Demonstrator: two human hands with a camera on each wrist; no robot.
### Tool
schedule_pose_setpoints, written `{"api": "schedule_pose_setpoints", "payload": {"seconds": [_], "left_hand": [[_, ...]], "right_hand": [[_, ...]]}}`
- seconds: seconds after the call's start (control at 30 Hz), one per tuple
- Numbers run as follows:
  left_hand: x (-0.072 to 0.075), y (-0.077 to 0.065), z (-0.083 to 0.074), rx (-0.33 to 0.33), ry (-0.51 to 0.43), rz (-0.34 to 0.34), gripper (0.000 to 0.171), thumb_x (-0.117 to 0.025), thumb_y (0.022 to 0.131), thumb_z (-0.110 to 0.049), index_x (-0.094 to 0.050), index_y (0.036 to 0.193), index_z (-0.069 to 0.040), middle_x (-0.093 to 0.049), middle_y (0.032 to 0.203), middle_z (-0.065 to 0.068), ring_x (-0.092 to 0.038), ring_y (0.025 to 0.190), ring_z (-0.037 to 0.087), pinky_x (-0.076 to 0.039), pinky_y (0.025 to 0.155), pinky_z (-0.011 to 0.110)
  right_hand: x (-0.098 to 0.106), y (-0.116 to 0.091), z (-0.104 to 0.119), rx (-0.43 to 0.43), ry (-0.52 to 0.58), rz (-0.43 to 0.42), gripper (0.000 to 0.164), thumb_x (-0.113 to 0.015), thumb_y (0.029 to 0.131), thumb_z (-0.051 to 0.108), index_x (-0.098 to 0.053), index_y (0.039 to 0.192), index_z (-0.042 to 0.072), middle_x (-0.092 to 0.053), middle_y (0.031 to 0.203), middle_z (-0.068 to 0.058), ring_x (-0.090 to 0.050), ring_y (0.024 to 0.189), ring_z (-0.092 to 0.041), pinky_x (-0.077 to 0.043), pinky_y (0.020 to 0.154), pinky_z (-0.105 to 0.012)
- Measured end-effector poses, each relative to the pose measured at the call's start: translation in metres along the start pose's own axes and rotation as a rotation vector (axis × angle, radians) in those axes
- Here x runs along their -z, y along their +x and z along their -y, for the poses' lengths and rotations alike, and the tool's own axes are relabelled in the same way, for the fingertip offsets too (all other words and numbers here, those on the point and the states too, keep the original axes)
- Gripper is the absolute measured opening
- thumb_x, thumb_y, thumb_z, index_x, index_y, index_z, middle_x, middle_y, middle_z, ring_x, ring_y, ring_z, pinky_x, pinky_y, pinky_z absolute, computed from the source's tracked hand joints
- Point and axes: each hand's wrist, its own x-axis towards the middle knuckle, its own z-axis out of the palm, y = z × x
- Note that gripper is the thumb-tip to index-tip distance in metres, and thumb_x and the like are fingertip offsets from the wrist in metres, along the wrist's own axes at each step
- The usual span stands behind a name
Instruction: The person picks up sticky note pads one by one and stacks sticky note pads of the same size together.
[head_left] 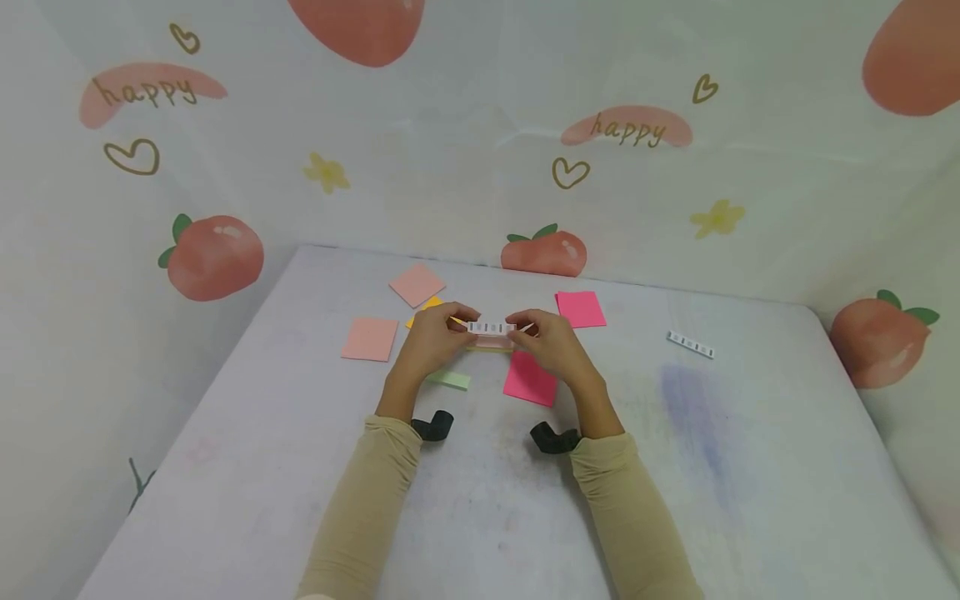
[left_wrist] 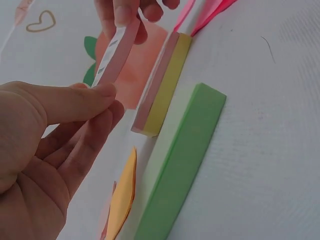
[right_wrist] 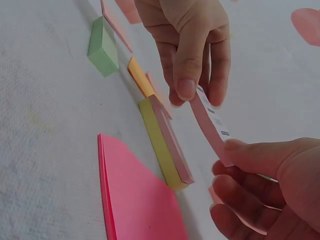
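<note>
1. Strip, pink and white, is held above the table.
2. Left hand pinches one end; right hand pinches the other.
3. Green block lies near the left hand.

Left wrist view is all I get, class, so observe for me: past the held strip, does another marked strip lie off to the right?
Observer: Yes, the head view shows a white strip with dark marks on the table, right of the right hand and the held strip.
Operator: How many flat pale pink squares lie there?
Observer: Two show in the head view.
Operator: What covers the forearms?
Observer: Tan sleeves.
</note>
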Motion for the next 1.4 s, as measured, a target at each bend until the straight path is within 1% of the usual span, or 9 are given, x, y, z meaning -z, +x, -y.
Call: {"api": "schedule_pose_setpoints", "payload": {"seconds": [0.1,0.2,0.33,0.43,0.57,0.87,1.03,1.2,1.4], "left_hand": [[0.000,0.000,0.002,0.013,0.017,0.004,0.029,-0.077,0.089,-0.013,-0.073,0.118,-0.014,-0.074,0.115,0.002,-0.069,0.099,0.021,-0.057,0.084,0.035],[-0.001,-0.001,0.004,0.011,0.036,0.002,0.028,-0.077,0.089,-0.015,-0.074,0.116,-0.014,-0.074,0.110,0.002,-0.067,0.095,0.020,-0.054,0.081,0.033],[-0.001,-0.001,0.007,0.021,0.060,0.000,0.024,-0.079,0.088,-0.018,-0.075,0.112,-0.018,-0.073,0.101,0.000,-0.064,0.090,0.019,-0.051,0.078,0.031],[-0.002,-0.001,0.011,0.034,0.065,0.010,0.023,-0.081,0.087,-0.019,-0.076,0.110,-0.020,-0.073,0.097,-0.001,-0.064,0.088,0.019,-0.050,0.078,0.031],[-0.003,-0.001,0.014,0.042,0.056,0.025,0.023,-0.081,0.087,-0.020,-0.076,0.109,-0.021,-0.075,0.097,-0.001,-0.067,0.090,0.018,-0.052,0.080,0.032],[-0.004,0.001,0.017,0.063,0.035,0.039,0.025,-0.081,0.087,-0.019,-0.076,0.111,-0.020,-0.076,0.103,-0.001,-0.070,0.094,0.017,-0.054,0.086,0.035],[-0.004,0.001,0.017,0.077,0.024,0.047,0.027,-0.082,0.086,-0.017,-0.076,0.112,-0.019,-0.076,0.102,-0.001,-0.070,0.094,0.017,-0.055,0.088,0.036],[-0.003,0.002,0.019,0.065,0.029,0.055,0.028,-0.082,0.086,-0.015,-0.076,0.113,-0.017,-0.076,0.099,0.001,-0.069,0.091,0.017,-0.055,0.085,0.035],[-0.003,0.003,0.021,0.050,0.022,0.065,0.027,-0.081,0.086,-0.013,-0.076,0.112,-0.014,-0.075,0.096,0.003,-0.068,0.087,0.017,-0.054,0.080,0.031]], "right_hand": [[-0.002,0.001,-0.003,-0.014,-0.004,0.015,0.034,-0.070,0.097,0.020,-0.069,0.129,0.010,-0.072,0.120,-0.011,-0.068,0.100,-0.027,-0.059,0.077,-0.032],[-0.004,0.002,-0.006,-0.009,-0.032,0.022,0.034,-0.070,0.097,0.020,-0.069,0.129,0.010,-0.071,0.121,-0.010,-0.068,0.103,-0.026,-0.059,0.079,-0.033],[-0.008,0.004,-0.009,-0.003,-0.110,0.027,0.034,-0.071,0.097,0.021,-0.070,0.129,0.011,-0.070,0.119,-0.009,-0.067,0.104,-0.025,-0.058,0.082,-0.035],[-0.011,0.005,-0.010,-0.003,-0.166,0.027,0.034,-0.072,0.096,0.022,-0.071,0.128,0.010,-0.069,0.116,-0.009,-0.066,0.103,-0.025,-0.058,0.085,-0.036],[-0.013,0.006,-0.011,-0.005,-0.201,0.033,0.033,-0.073,0.095,0.021,-0.072,0.126,0.009,-0.069,0.112,-0.009,-0.066,0.102,-0.025,-0.058,0.086,-0.037],[-0.013,0.005,-0.011,-0.014,-0.208,0.052,0.032,-0.072,0.096,0.020,-0.072,0.127,0.010,-0.068,0.113,-0.010,-0.066,0.104,-0.025,-0.057,0.088,-0.038],[-0.012,0.005,-0.010,-0.005,-0.207,0.055,0.032,-0.072,0.096,0.020,-0.072,0.127,0.010,-0.069,0.113,-0.010,-0.066,0.104,-0.024,-0.057,0.088,-0.037],[-0.013,0.005,-0.008,-0.003,-0.211,0.065,0.033,-0.073,0.095,0.021,-0.072,0.126,0.009,-0.069,0.112,-0.010,-0.068,0.102,-0.024,-0.058,0.087,-0.036],[-0.015,0.005,-0.006,-0.002,-0.226,0.082,0.033,-0.075,0.093,0.015,-0.071,0.124,0.006,-0.068,0.113,-0.011,-0.069,0.101,-0.024,-0.059,0.087,-0.036]]}}
